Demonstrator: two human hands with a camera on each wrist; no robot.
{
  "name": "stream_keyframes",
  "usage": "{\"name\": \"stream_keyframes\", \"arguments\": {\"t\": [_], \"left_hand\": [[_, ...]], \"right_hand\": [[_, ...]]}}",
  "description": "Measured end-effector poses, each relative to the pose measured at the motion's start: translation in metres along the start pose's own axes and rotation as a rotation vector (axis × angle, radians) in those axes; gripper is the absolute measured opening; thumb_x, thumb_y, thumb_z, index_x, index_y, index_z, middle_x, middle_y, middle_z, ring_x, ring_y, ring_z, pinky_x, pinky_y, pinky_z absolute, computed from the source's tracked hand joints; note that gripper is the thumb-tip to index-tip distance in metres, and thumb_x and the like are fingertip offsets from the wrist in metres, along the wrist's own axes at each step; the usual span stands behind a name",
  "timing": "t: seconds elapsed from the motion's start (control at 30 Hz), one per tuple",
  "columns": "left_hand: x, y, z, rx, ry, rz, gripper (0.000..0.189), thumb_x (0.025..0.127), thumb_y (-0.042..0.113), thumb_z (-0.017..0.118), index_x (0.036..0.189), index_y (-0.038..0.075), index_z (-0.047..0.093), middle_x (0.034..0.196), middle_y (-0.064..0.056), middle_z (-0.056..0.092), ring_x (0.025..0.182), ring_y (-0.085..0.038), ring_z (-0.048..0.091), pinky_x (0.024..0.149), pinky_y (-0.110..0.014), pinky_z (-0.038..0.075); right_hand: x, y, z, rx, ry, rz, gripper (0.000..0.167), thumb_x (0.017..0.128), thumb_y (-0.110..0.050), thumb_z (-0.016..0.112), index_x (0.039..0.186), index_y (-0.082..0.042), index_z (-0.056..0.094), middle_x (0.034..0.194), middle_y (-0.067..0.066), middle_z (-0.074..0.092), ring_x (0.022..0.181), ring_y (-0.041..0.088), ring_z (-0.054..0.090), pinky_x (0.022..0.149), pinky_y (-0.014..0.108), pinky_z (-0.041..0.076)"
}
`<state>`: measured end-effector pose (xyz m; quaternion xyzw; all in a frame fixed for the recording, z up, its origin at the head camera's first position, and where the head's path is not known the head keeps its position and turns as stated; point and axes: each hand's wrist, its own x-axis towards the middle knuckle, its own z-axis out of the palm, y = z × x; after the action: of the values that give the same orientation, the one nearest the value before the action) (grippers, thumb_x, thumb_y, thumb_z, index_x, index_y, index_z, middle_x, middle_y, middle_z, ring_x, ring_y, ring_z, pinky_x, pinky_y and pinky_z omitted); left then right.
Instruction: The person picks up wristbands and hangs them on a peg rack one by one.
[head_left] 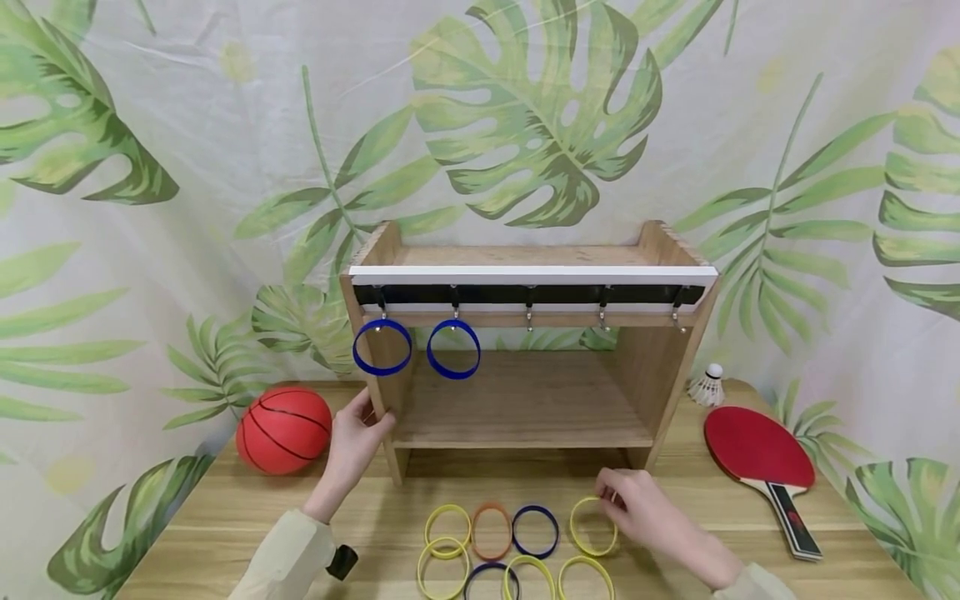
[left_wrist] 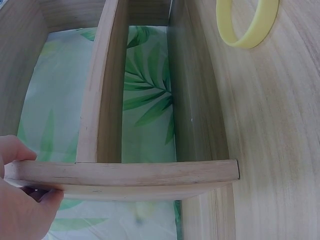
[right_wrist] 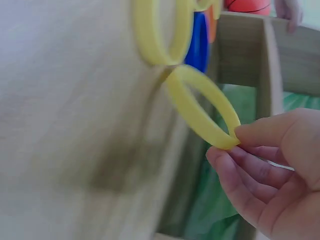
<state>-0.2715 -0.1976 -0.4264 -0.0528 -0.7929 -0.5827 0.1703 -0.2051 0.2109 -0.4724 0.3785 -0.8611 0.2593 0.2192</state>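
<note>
My left hand (head_left: 355,442) grips the front edge of the left side panel of a wooden shelf (head_left: 525,400), thumb on one face and fingers on the other. Between thumb and fingertips, my right hand (head_left: 637,508) pinches the rim of a yellow ring (right_wrist: 197,117), which tilts in front of the shelf's lower right. Two blue rings hang from the leftmost hooks, the first blue ring (head_left: 382,372) beside the second blue ring (head_left: 453,375). The hooks further right, such as the middle hook (head_left: 529,317), bear no ring.
On the table before the shelf lie several yellow rings, an orange ring (head_left: 491,557) and two blue rings, one a blue ring (head_left: 536,556). A red ball (head_left: 283,430) sits left; a shuttlecock (head_left: 707,388) and a red paddle (head_left: 757,446) lie right.
</note>
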Motion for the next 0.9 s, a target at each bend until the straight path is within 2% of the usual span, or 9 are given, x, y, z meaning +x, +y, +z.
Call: {"name": "stream_keyframes", "arguments": {"t": [0.23,0.4,0.53,0.7,0.8,0.9], "left_hand": [[-0.001,0.002,0.0,0.0,0.001,-0.005,0.038,0.087,-0.003,0.061,0.125,0.001,0.064,0.117,-0.024,0.069,0.099,-0.003,0.065,0.078,-0.008,0.052],[-0.001,0.004,0.0,-0.003,-0.007,-0.001,0.038,0.088,-0.003,0.062,0.125,0.001,0.064,0.12,-0.023,0.068,0.099,-0.001,0.064,0.078,-0.008,0.052],[-0.001,0.005,-0.001,-0.006,-0.015,-0.007,0.039,0.088,-0.003,0.063,0.127,0.001,0.063,0.121,-0.022,0.068,0.101,-0.002,0.064,0.078,-0.008,0.052],[0.0,0.004,0.0,-0.011,-0.021,-0.009,0.04,0.089,-0.003,0.063,0.128,0.0,0.062,0.123,-0.023,0.067,0.105,-0.008,0.065,0.079,-0.008,0.052],[0.0,0.004,0.0,-0.011,-0.021,-0.003,0.04,0.088,-0.003,0.062,0.128,0.0,0.063,0.122,-0.023,0.068,0.106,-0.009,0.065,0.08,-0.008,0.052],[-0.001,0.004,-0.001,-0.012,-0.016,0.001,0.039,0.088,-0.004,0.062,0.127,0.0,0.063,0.122,-0.023,0.068,0.103,-0.005,0.064,0.08,-0.008,0.052]], "right_hand": [[0.028,-0.023,-0.025,-0.096,0.08,-0.063,0.026,0.07,0.009,0.076,0.081,-0.01,0.063,0.071,-0.006,0.062,0.064,-0.003,0.051,0.054,0.007,0.041],[0.054,-0.047,-0.055,-0.18,0.099,-0.087,0.022,0.074,0.005,0.078,0.084,-0.01,0.065,0.076,-0.006,0.062,0.068,-0.001,0.052,0.058,0.008,0.045],[0.083,-0.07,-0.086,-0.224,0.103,-0.124,0.019,0.077,0.002,0.077,0.089,-0.009,0.066,0.082,-0.003,0.065,0.07,0.002,0.058,0.061,0.01,0.051],[0.122,-0.092,-0.12,-0.254,0.178,-0.198,0.019,0.078,0.002,0.077,0.092,-0.004,0.068,0.086,0.002,0.068,0.072,0.008,0.062,0.063,0.016,0.056],[0.143,-0.099,-0.133,-0.261,0.207,-0.222,0.016,0.081,0.001,0.075,0.094,-0.003,0.067,0.088,0.004,0.068,0.073,0.008,0.061,0.062,0.019,0.056],[0.161,-0.102,-0.138,-0.272,0.217,-0.235,0.012,0.085,-0.001,0.072,0.095,-0.004,0.067,0.09,0.004,0.067,0.075,0.008,0.06,0.063,0.021,0.055]]}}
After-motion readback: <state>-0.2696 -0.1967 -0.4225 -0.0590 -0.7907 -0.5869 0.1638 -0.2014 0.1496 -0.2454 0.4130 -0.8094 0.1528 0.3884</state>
